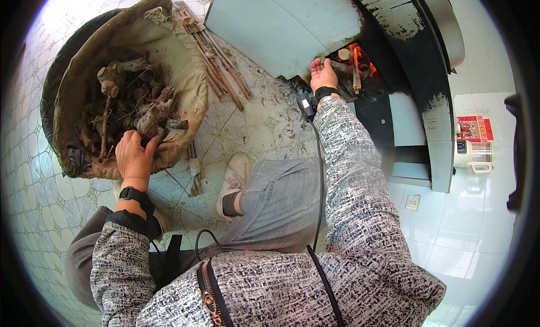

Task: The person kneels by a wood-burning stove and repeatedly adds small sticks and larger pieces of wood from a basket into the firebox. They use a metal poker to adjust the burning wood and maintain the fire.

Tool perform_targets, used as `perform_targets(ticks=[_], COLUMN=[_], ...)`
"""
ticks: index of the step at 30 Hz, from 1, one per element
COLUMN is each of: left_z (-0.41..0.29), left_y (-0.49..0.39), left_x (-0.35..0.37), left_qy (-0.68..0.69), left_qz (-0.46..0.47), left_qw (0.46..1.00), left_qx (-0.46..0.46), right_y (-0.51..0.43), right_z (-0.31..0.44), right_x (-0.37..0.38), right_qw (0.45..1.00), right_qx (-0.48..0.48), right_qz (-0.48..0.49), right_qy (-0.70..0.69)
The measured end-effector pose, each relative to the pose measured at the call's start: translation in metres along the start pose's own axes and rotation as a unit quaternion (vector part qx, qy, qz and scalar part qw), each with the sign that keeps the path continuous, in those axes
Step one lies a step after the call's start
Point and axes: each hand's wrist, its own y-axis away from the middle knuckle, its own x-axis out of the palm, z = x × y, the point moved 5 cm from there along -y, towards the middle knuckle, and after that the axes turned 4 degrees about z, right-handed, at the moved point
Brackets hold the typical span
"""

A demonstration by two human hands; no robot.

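On the left stands a large lined basket (192,82) holding knotty wood stumps (149,116) and short branches. Over its near rim reaches my left hand (135,156), its fingertips at the wood; whether they grip a piece is hidden. My right hand (324,76) is at the mouth of a tiled stove (291,27), palm up with curled fingers, beside the end of a thick piece of firewood (339,67). Whether it holds that piece is unclear. Inside the opening, embers (373,69) glow red around a cut log end (344,54) and a split stick (356,78).
Bundled sticks (219,61) lie on the tiled floor between basket and stove. Ash and debris (295,112) are scattered below the stove mouth. A cable (319,158) runs along my right arm. At the right are a metal pot (451,27) and a cream electric appliance (474,154).
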Motion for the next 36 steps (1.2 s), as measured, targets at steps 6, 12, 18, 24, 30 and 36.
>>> perform_targets(ticks=[6, 12, 18, 24, 30, 36], left_z=[-0.001, -0.001, -0.001, -0.002, -0.002, -0.002], left_y=[0.000, 0.001, 0.000, 0.000, 0.000, 0.000], left_x=[-0.001, -0.001, 0.000, -0.001, -0.001, 0.001], left_qy=[0.002, 0.003, 0.000, 0.000, 0.003, -0.002], left_qz=[0.000, -0.012, 0.007, 0.005, 0.002, -0.013], left_qw=[1.000, 1.000, 1.000, 1.000, 1.000, 1.000], left_qx=[-0.003, 0.010, -0.008, -0.007, 0.001, 0.011], right_y=[0.006, 0.009, 0.002, 0.004, 0.001, -0.006], right_z=[0.009, 0.017, 0.031, 0.035, 0.032, 0.019], right_x=[0.001, 0.007, 0.007, 0.009, -0.003, -0.025], right_qw=[0.999, 0.999, 0.998, 0.998, 0.999, 0.999], right_qx=[-0.011, -0.022, -0.047, -0.042, -0.013, 0.023], right_qz=[-0.013, -0.007, 0.017, 0.028, 0.020, -0.007], right_qy=[0.031, 0.040, 0.044, 0.034, 0.033, 0.026])
